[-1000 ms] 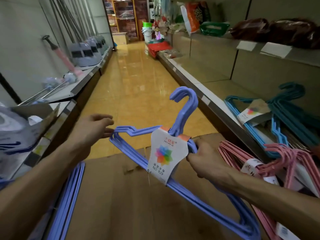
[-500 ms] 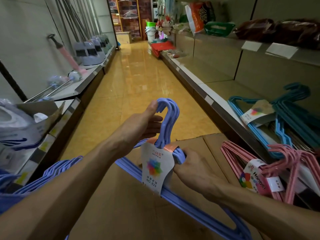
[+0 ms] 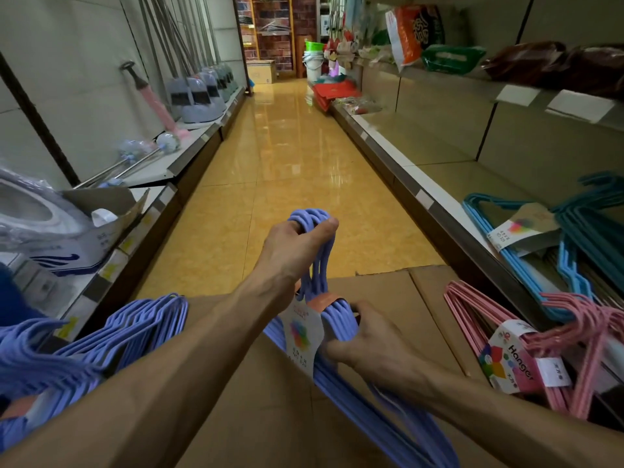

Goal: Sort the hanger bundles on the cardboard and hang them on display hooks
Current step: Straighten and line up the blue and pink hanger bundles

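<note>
Purple plastic-coated wire hanger bundle with white paper label (image 3: 332, 329) is held up over the flat brown cardboard sheet (image 3: 381, 319), between both hands. Change from a second ago: the left hand (image 3: 293, 251) has left the bundle's shoulder end and moved up to the hooks — fingers and thumb now curled round the stacked hook tops, squeezing them together. Half a second ago it was only reaching the hooks; now the grip is closed. Right hand (image 3: 363, 342) stays where it was, fingers wrapped round the necks just below the orange band, thumb side against the label. The bundle has also swung from lying broadside to nearly edge-on, shoulders trailing down toward the camera.

Meaning, as I read it: the hooks are being gathered and aligned so the bundle can go on a display hook as one piece — sorting of this bundle looks done, hanging not started.

Room: no display hook shows anywhere near the fingers. Ahead of the left fingers, open aisle with yellow tiled floor (image 3: 287, 170). Right of the right fingers, a pink hanger bundle (image 3: 506, 349) lies at the cardboard's edge, and beyond it blue hanger bundles (image 3: 526, 238) on the low grey shelf (image 3: 439, 163). Left of the left forearm, more purple hangers (image 3: 111, 339) piled close — shoulder tips could snag there.
</note>
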A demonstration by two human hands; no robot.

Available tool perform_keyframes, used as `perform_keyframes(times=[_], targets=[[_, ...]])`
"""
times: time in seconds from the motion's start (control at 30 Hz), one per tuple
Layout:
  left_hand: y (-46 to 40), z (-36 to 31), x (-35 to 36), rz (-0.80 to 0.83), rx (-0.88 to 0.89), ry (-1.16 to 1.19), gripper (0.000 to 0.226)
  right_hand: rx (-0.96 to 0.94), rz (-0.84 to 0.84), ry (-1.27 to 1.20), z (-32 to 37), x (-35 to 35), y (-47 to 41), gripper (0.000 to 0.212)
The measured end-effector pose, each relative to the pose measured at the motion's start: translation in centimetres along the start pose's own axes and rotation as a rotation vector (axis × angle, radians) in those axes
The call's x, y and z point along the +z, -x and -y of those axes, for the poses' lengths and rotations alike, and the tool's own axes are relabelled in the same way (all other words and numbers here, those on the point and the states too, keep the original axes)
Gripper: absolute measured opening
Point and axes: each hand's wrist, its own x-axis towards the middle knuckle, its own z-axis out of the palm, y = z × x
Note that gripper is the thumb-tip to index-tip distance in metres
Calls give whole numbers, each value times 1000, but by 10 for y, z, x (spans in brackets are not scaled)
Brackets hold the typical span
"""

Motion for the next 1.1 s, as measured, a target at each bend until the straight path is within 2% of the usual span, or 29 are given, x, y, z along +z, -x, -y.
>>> perform_keyframes(times=[0.1,0.23,0.27,0.4,0.5,0.63,0.8,0.97,1.1], targets=[[-4,9,-6,-87,-54,99,22,10,8,-55,4,6,1,72],[-5,17,-14,-113,-64,170,29,120,59,-300,-1,18,0,87],[-5,17,-16,-102,-48,169,29,152,56,-376,-3,21,-1,83],[-7,17,-23,-78,4,159,25,228,112,-516,-6,34,-3,44],[-8,18,-33,-84,-3,195,19,261,215,-547,-8,41,-6,48],[-5,24,-56,-36,-35,214,17,290,486,-696,-5,51,-9,49],[-4,38,-93,-20,-102,220,26,303,756,-736,3,84,-15,30],[3,46,-128,-34,-196,190,39,213,720,-700,9,142,-22,18],[6,56,-159,-99,-206,40,41,136,667,-640,11,185,-33,18]])
